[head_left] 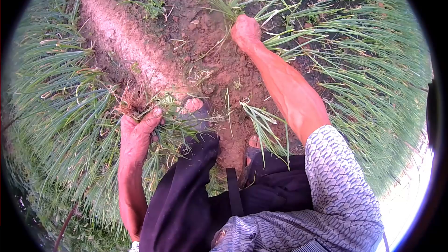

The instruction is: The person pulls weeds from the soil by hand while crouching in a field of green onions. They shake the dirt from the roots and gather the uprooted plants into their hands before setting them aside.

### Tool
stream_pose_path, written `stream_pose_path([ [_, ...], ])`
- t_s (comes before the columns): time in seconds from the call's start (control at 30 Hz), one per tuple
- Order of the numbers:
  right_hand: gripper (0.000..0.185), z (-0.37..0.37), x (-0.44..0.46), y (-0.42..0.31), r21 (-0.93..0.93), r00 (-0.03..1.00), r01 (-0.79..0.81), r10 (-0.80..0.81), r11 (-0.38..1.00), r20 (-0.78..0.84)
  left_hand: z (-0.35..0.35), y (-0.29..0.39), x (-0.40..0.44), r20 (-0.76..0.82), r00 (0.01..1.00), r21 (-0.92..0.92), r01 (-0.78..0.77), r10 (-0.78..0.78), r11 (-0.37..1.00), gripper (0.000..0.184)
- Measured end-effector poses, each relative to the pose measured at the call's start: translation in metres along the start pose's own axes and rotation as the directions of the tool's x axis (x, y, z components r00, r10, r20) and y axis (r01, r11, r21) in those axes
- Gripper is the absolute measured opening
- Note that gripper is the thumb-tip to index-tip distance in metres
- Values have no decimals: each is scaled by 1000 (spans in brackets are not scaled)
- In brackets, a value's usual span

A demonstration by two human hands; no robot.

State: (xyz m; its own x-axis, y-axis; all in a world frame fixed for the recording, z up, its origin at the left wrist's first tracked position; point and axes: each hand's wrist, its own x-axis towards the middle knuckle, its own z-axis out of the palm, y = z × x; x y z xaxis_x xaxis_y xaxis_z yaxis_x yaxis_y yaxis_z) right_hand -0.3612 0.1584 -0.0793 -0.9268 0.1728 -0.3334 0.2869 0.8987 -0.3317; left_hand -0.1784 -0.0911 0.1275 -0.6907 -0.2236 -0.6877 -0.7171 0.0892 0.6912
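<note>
My left hand [140, 128] is closed around a bunch of pulled weeds [170, 123], their tangled brown roots [132, 101] sticking out above the thumb and thin green stems trailing to the right. Farther forward, my right hand [246, 30] is curled into a fist low to the soil. It is at the base of a clump of green onion plants [233, 5], whose leaves fan out beyond the knuckles. The fingertips face the ground, so whatever they grip is hidden.
Dense rows of green onions grow on the left [60, 93] and right [373, 65]. Reddish soil [205, 65] runs between them, beside a paler raised strip [121, 28]. A loose green onion tuft [265, 123] lies by my feet. Small weed scraps [200, 77] dot the soil.
</note>
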Motion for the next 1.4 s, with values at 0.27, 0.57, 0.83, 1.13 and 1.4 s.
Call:
stream_pose_path([
  [0.27, 22, -2, 12, -4, 59, 992, -119, 117, 991, 44, -10, -4, 0, 17, 1000, -1, 20, -20, 1000, 21],
  [0.57, 25, -18, 11, -7, 8, 983, -87, 85, 996, 164, -5, -1, 4, -1, 999, -5, 39, -39, 999, 25],
  [0.83, 20, 5, 37, 11, -300, 917, 360, -276, 883, 288, -8, 20, 6, 187, 982, 12, -7, 5, 1000, 32],
  [1.13, 21, 21, 69, 26, -395, 837, 546, -460, 739, 295, -15, -1, 7, 268, 948, -144, -134, 170, 980, 22],
  [1.4, 24, 6, 54, 14, -322, 849, 524, -456, 788, 267, -15, 6, 6, 281, 955, -82, -74, 94, 994, 26],
])
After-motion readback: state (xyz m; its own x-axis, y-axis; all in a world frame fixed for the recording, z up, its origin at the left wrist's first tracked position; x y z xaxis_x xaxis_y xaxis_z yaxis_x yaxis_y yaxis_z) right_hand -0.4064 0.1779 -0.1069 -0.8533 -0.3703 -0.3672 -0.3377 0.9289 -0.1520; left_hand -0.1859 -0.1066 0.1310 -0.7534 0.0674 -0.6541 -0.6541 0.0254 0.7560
